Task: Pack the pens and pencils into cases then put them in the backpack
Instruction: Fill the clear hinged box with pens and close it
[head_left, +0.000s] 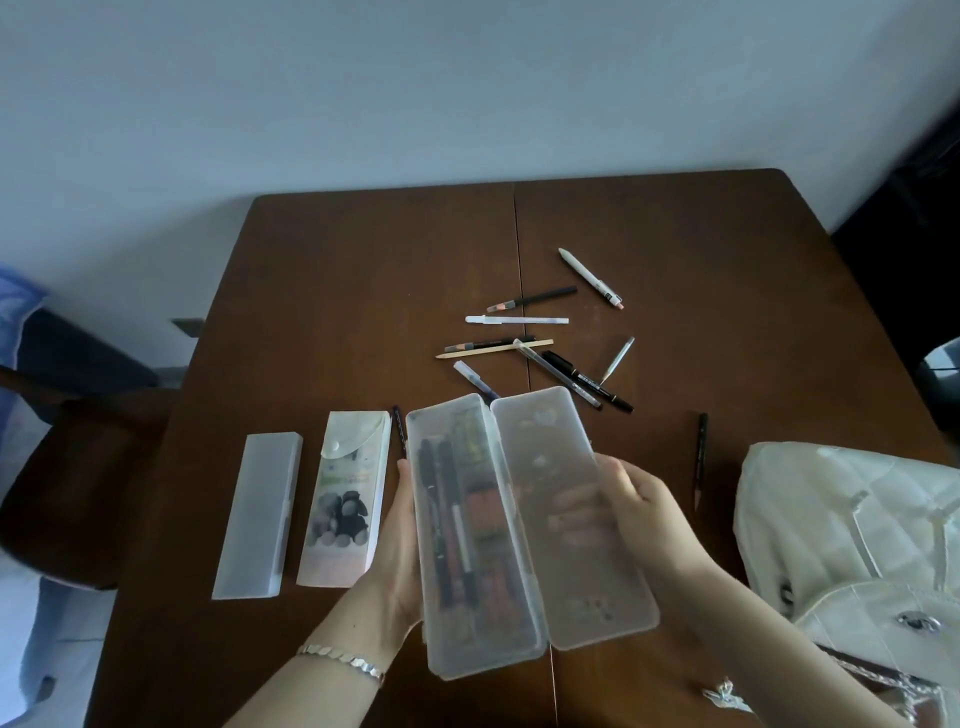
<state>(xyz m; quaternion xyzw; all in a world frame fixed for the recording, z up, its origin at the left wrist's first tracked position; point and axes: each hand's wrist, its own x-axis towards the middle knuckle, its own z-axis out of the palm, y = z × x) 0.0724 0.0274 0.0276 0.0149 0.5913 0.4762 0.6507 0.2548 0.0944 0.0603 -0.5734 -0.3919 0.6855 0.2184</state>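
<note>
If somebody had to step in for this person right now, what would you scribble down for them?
Left hand: holds the base of the open clear case from below; it already holds several pens.
Right hand: supports the case's opened lid.
On the table: a frosted case and a printed case, both shut, lie left of the hands. Loose pens and pencils are scattered beyond the open case, and one dark pencil lies by the white backpack at right.
Done: one case partly filled.
Left: gather the loose pens, close the case, put the cases in the backpack.
</note>
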